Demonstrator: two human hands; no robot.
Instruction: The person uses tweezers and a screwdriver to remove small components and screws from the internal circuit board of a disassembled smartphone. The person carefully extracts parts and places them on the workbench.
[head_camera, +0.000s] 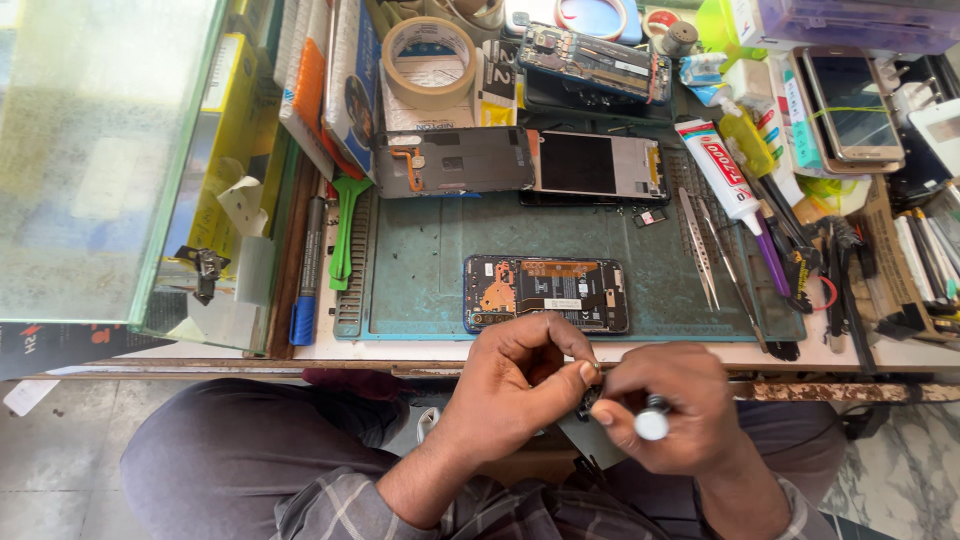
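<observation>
Both hands meet below the opened phone (546, 293): left hand (515, 385) pinches a small part, right hand (665, 405) grips a screwdriver (651, 423)

My counter (900, 352) carries a green work mat (420, 260) at the frame's centre; an opened phone (546, 294) lies on it, tweezers (700, 245) to its right, tape roll (430, 62) above.

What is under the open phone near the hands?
The open phone lies on a green work mat that shows all around it. The patch of mat right beneath the phone is covered, so anything there cannot be seen.
</observation>
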